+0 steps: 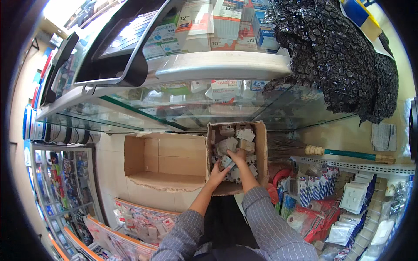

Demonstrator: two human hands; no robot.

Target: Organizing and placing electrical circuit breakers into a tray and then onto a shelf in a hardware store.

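Both my hands are inside a cardboard box [263, 156] filled with a jumbled heap of small white electrical fittings [245, 134], some of which look like switches or circuit breakers. My left hand [218, 175] grips a small white and grey electrical fitting [226, 161] between thumb and fingers. Just above and to its right, my right hand [239, 157] reaches over the heap, fingertips beside that fitting; whether they hold a piece is hidden. Directly left of the filled box stands a second open cardboard box [173, 160] with a bare inside.
A glass display case [222, 63] with boxed LED lamps rises ahead. Black bubble wrap [333, 55] hangs over its right end. A broom [349, 154] lies at right, above a pegboard rack [356, 164] of packaged switches. Orange-edged panels [147, 208] with packaged goods stand lower left.
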